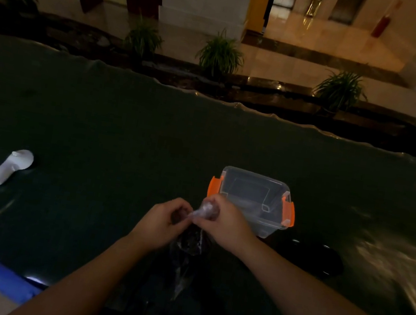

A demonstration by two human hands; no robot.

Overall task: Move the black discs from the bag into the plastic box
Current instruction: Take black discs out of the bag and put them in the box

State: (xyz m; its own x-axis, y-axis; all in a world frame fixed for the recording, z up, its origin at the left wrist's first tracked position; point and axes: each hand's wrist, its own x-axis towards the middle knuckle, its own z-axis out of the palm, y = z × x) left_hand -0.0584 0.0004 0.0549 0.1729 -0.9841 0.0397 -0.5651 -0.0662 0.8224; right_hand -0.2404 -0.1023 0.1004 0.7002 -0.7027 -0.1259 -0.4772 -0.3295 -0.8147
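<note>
Dim lobby; desk (124, 130) draped in dark cloth. Both hands pinch the twisted neck of the clear bag (190, 239): left hand (164, 220), right hand (221, 223). Dark contents indistinct. Clear plastic box (251, 201), orange latches, stands just beyond the right hand.

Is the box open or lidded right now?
Open: the box shows no lid, both orange latches hang free, and its inside looks empty.

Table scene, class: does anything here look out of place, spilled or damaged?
Nothing spilled or damaged. Both hands pinch the twisted top of the bag. The box stands upright, lidless. A white object lies apart at the left, seemingly unrelated.
</note>
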